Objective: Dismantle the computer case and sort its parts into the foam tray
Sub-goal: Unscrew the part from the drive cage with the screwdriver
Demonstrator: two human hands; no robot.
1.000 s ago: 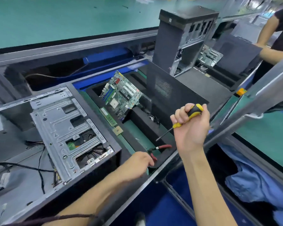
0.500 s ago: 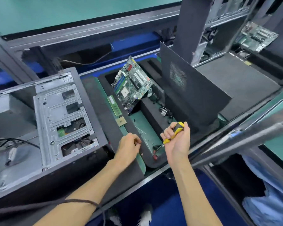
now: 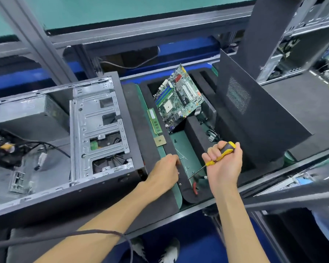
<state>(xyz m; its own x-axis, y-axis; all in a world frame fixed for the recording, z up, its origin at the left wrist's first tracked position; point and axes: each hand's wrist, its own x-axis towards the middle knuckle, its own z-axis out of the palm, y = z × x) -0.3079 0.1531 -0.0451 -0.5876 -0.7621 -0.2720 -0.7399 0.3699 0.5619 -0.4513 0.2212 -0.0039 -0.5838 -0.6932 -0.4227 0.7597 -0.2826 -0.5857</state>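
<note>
Head view: your right hand (image 3: 223, 164) grips the screwdriver (image 3: 219, 153), tip over the foam tray (image 3: 193, 130) slot by the cutters (image 3: 197, 184); left hand (image 3: 166, 168) curled at the slot edge, contents unclear. Lay the tool flat, clear of the leaning motherboard (image 3: 179, 97). Computer case (image 3: 68, 137) lies open, left.
</note>
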